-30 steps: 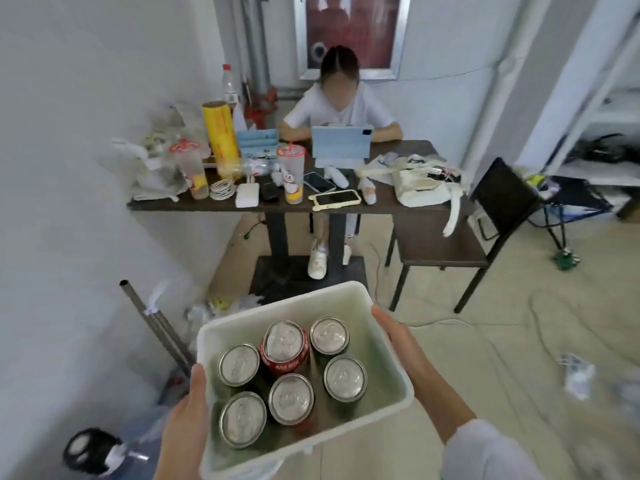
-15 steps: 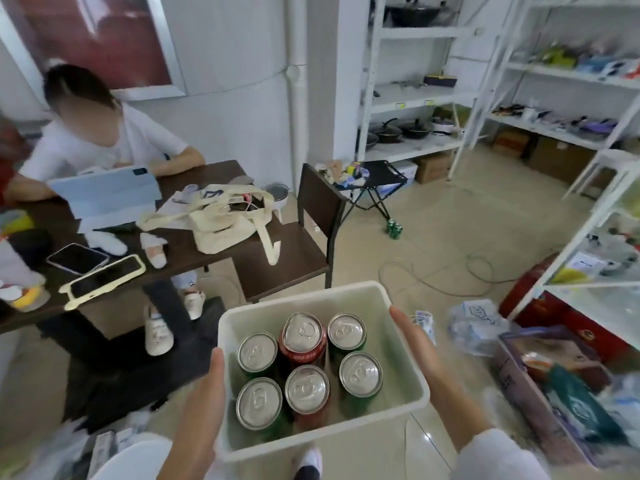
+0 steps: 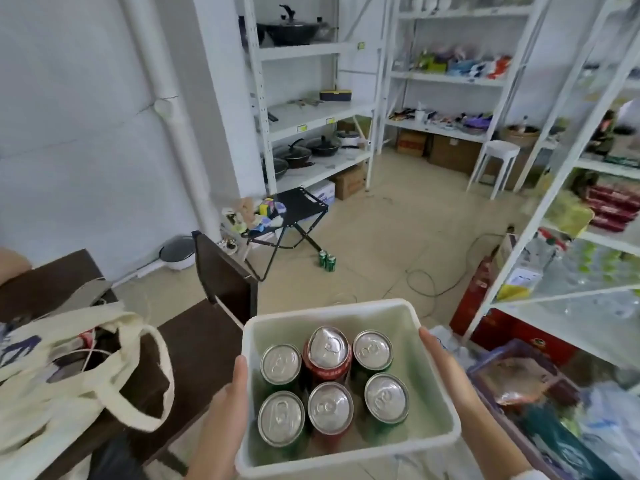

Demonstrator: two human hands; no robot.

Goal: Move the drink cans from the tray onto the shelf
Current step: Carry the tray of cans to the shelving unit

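Note:
I hold a white plastic tray (image 3: 332, 308) in front of me at the bottom middle of the head view. My left hand (image 3: 227, 407) grips its left wall and my right hand (image 3: 446, 368) grips its right wall. Several drink cans stand upright inside, seen from above by their silver tops. A red can (image 3: 327, 351) stands in the back row, and a green can (image 3: 281, 419) at the front left. A white metal shelf (image 3: 568, 299) with packaged goods rises close on my right. More white shelves (image 3: 446, 77) line the far wall.
A dark table with a cream tote bag (image 3: 79, 362) and a dark chair (image 3: 225, 282) are at my left. A folding stool (image 3: 291, 213) and two green cans (image 3: 327, 260) stand on the floor ahead. Cables, a red box and a white stool (image 3: 498, 157) lie to the right.
My view has swung to the right, from the table and the seated person to the shelves. The tray with its cans stays held in both hands.

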